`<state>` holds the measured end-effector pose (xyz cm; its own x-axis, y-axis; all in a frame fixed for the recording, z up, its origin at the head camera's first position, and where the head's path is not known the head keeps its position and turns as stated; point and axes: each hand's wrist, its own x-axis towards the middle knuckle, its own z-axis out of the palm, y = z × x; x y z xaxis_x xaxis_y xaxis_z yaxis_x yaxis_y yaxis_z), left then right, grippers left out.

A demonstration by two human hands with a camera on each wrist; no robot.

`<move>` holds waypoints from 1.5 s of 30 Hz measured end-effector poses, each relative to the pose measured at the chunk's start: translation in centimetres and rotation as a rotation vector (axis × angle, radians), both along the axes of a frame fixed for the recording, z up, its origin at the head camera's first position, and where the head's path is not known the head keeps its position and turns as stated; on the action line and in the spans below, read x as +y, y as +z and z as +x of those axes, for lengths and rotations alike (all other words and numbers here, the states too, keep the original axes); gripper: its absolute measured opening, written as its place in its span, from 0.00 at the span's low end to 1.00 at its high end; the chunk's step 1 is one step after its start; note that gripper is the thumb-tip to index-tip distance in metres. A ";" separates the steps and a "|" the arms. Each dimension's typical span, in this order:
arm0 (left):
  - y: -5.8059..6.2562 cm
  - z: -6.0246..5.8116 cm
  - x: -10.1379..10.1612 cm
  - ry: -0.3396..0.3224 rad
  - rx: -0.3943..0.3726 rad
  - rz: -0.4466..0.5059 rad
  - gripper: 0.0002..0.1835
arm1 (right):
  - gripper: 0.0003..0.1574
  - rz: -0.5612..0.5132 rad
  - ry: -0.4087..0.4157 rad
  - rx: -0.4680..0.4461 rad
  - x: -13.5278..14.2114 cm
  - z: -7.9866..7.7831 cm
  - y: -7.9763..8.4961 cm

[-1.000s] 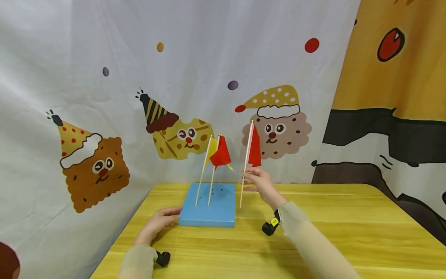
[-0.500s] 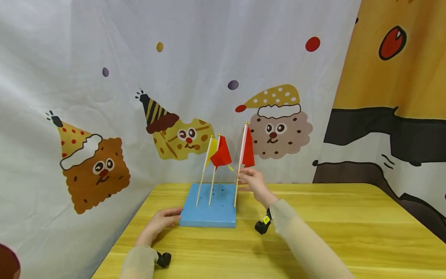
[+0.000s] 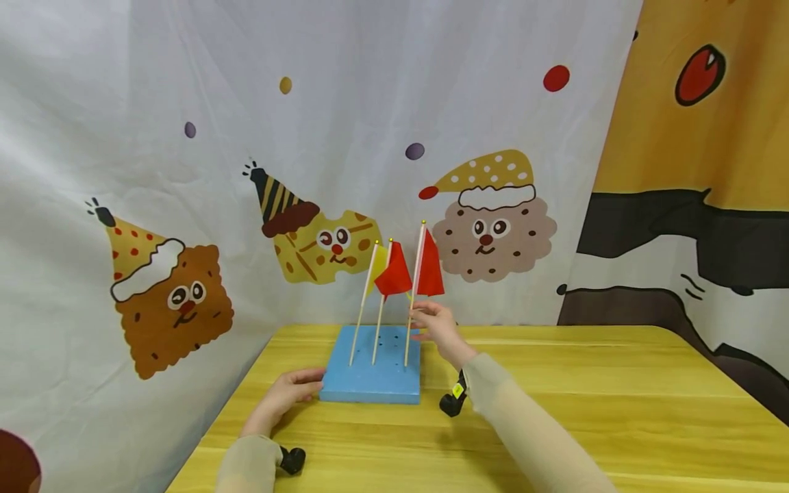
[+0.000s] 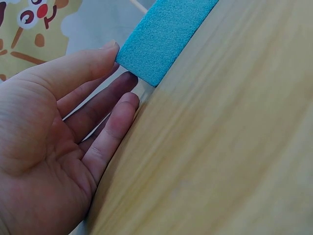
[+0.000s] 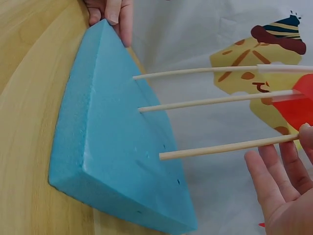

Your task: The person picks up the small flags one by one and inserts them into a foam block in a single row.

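Observation:
My right hand (image 3: pixel 440 332) pinches the wooden stick of a red flag (image 3: pixel 429 270) between thumb and fingers. The stick's lower end (image 5: pixel 164 155) is over the right part of a blue foam block (image 3: pixel 370 385); whether it touches the surface I cannot tell. Two flags stand in the block to the left, a yellow flag (image 3: pixel 378 263) and another red flag (image 3: pixel 395 272), both leaning slightly right. At the block's left edge rests my left hand (image 3: pixel 285 398), its thumb against the corner and its fingers loosely extended in the left wrist view.
Several small holes (image 3: pixel 396 337) dot the block's top. The block lies on a wooden table (image 3: pixel 585 397) near its back edge. Behind hangs a white curtain (image 3: pixel 345 137) with cartoon biscuits. Each wrist bears a black camera (image 3: pixel 453 404).
My right hand has moved left with the red flag, from beside the block to over its right part. My left hand has kept its place at the block's edge.

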<state>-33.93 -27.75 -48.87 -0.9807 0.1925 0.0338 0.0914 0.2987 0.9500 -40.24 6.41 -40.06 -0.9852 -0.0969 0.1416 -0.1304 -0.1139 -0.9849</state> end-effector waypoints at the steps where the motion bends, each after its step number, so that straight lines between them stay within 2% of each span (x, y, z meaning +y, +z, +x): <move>1: 0.0 0.0 0.0 0.004 -0.002 -0.001 0.26 | 0.12 0.004 -0.002 0.003 -0.2 0.0 -0.1; 8: -0.1 0.0 0.2 0.004 -0.007 0.002 0.26 | 0.17 0.002 -0.011 0.012 -1.1 -0.3 -0.7; 16: 0.0 0.0 0.3 -0.026 -0.001 -0.010 0.26 | 0.12 0.002 -0.063 -0.001 -1.7 -0.8 -1.6; 28: 0.2 -0.5 0.1 -0.020 -0.005 -0.002 0.25 | 0.12 0.049 -0.058 -0.002 -2.5 -0.9 -1.7; 45: 0.1 -0.3 -0.1 -0.002 -0.013 -0.003 0.25 | 0.13 0.076 -0.058 -0.018 -2.8 -0.9 -3.0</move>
<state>-34.22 -27.80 -48.76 -0.9807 0.1945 0.0206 0.0797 0.3012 0.9502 -41.13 3.56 -43.03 -0.9917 -0.0496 0.1183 -0.1168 -0.0316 -0.9927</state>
